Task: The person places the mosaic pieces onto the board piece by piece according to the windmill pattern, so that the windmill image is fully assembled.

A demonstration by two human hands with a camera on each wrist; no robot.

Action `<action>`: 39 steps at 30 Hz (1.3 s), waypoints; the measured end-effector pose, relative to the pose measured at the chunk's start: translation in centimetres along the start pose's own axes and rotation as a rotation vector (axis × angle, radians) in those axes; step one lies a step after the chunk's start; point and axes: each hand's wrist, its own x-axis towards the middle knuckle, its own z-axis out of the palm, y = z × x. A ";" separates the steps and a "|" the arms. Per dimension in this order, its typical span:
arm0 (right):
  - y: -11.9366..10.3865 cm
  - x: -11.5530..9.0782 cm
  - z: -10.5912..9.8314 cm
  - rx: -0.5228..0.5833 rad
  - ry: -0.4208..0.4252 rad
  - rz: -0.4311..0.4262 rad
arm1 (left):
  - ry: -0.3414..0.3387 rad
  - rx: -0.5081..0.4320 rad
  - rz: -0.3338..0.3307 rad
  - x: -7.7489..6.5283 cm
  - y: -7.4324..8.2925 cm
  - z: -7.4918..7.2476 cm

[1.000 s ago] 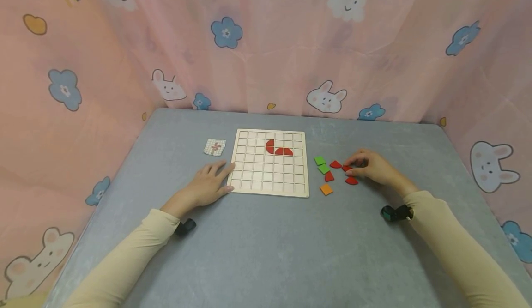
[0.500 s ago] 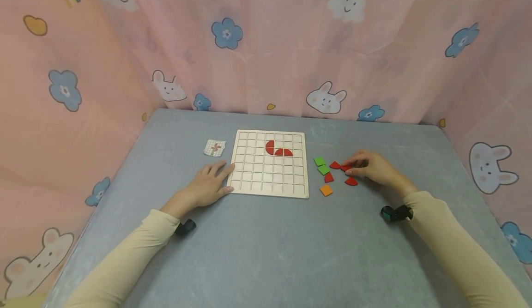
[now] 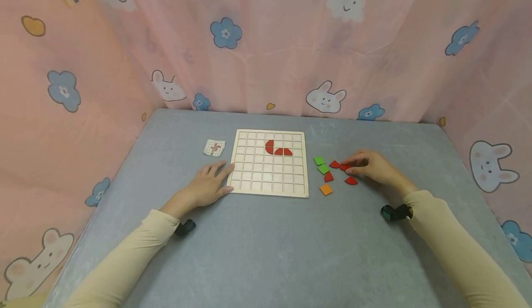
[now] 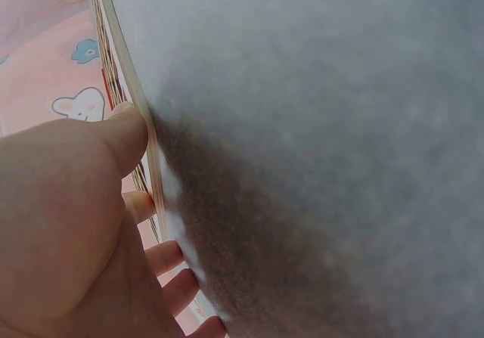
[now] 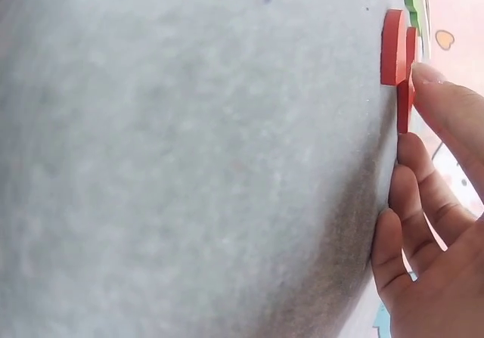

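My left hand [image 3: 205, 185] lies at the left edge of a pale wooden grid board [image 3: 268, 178], fingers spread. Its thumb rests by the near corner, and the index fingertip touches the rim higher up. Red quarter-circle tiles [image 3: 270, 147] sit in several of the board's cells. To the right of the board, my right hand [image 3: 371, 166] pinches a red quarter-circle tile [image 3: 345, 167] between thumb and fingers, low at the table. Another red tile [image 5: 392, 47] stands just beside the thumb in the right wrist view. The fingertips partly cover the pinched tile.
Two green square tiles [image 3: 319, 160], an orange square [image 3: 326, 190] and more red tiles [image 3: 329, 177] lie between board and right hand. Left of the board is a small card [image 3: 214, 147] with a red pinwheel pattern on a grid. A pink patterned curtain [image 3: 266, 58] surrounds the grey table [image 3: 266, 252].
My right fingertips and the pinched red tile have shifted very slightly left, towards the neighbouring red tile. The left hand and the board stay where they were.
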 end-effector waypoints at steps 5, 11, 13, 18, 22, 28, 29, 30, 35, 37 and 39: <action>-0.2 0.4 -0.1 -0.041 -0.015 0.008 | 0.003 -0.006 -0.004 -0.1 0.2 -0.1; -0.6 1.7 -0.1 -0.030 -0.063 -0.014 | 0.000 -0.008 -0.005 -0.1 0.4 -0.3; -0.7 2.3 -0.1 -0.022 -0.078 -0.028 | -0.003 -0.004 -0.004 -0.1 0.4 -0.3; -0.7 3.3 -0.4 -0.020 -0.113 -0.057 | -0.008 -0.003 -0.003 -0.1 0.1 -0.1; -0.7 3.7 -0.6 0.000 -0.130 -0.075 | 0.000 -0.001 -0.001 -0.1 -0.2 0.1; -0.2 4.0 -0.6 0.008 -0.143 -0.081 | 0.018 0.006 0.001 0.2 -0.5 0.5; -0.1 4.0 -0.6 0.005 -0.145 -0.080 | 0.020 0.007 0.001 0.2 -0.5 0.5; -0.1 4.0 -0.6 0.005 -0.147 -0.070 | 0.022 0.008 0.001 0.2 -0.5 0.5; -0.1 3.9 -0.6 -0.006 -0.159 -0.051 | 0.027 0.002 -0.003 0.2 -0.5 0.7; -0.2 3.8 -0.6 -0.002 -0.164 -0.037 | 0.029 0.002 -0.005 0.2 -0.5 0.8; -0.2 3.8 -0.6 -0.008 -0.166 -0.012 | 0.029 0.005 -0.008 0.2 -0.5 0.8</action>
